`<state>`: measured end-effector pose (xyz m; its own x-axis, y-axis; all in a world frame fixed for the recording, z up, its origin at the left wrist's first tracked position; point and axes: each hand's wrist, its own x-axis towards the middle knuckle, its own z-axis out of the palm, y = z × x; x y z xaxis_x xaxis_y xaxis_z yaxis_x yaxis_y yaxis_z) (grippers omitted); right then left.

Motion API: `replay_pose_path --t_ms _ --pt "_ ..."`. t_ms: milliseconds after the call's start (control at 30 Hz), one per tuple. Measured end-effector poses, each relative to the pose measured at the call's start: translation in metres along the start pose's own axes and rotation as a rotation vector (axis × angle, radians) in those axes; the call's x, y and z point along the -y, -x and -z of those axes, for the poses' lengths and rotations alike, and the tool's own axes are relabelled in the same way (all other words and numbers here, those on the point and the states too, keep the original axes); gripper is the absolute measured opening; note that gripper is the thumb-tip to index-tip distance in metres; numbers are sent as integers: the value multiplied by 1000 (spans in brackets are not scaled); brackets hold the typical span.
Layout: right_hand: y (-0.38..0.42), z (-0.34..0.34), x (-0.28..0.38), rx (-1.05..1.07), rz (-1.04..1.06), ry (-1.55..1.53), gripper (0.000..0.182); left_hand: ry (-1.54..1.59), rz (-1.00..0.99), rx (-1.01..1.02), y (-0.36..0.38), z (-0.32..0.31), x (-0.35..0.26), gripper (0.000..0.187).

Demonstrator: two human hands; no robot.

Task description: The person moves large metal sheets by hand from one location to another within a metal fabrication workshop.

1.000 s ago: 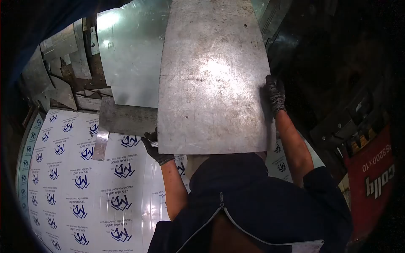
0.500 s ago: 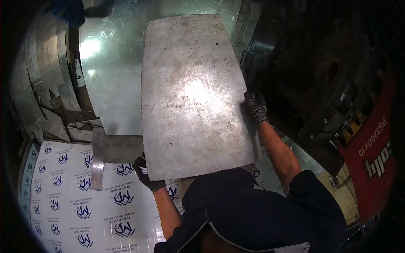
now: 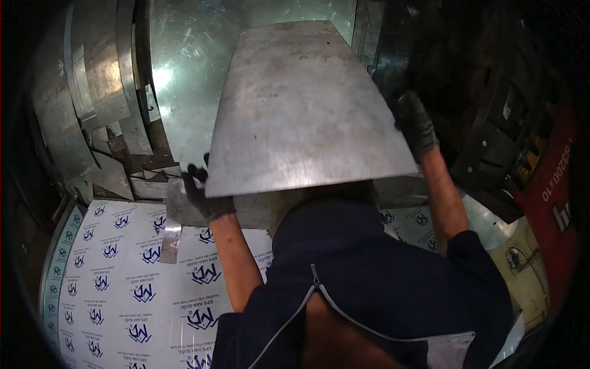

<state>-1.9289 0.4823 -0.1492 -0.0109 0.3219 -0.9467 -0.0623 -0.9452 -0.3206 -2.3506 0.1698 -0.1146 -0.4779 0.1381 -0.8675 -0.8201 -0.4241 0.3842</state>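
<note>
A large grey metal sheet (image 3: 307,111) is held up in front of the body, its near edge raised towards the camera. My left hand (image 3: 206,190), in a dark glove, grips the sheet's near left corner, with fingers bent round the edge. Higher up, on the right edge, my right hand (image 3: 418,123) holds the sheet, also gloved; its fingertips are partly hidden in shadow. Behind the sheet lies a wider shiny metal sheet (image 3: 184,74).
Metal offcuts (image 3: 104,80) are piled at the left. White printed film with blue logos (image 3: 123,289) covers a surface at the lower left. A red panel with lettering (image 3: 553,203) stands at the right, beside dark metal parts (image 3: 491,135).
The near edge of the sheet has risen and looks wider. Both my hands have moved up with it. The blue glove at the upper left is out of view.
</note>
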Motion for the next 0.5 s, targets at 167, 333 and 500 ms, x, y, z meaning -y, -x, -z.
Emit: replay_pose_path --t_ms 167,333,500 --pt "-19 -12 75 89 518 204 51 -311 -544 32 -2 -157 -13 35" --pt "-49 -57 156 204 502 34 68 -483 -727 103 2 -270 -19 43" --pt "-127 -70 214 62 297 154 43 -726 -838 345 10 -318 -26 36"
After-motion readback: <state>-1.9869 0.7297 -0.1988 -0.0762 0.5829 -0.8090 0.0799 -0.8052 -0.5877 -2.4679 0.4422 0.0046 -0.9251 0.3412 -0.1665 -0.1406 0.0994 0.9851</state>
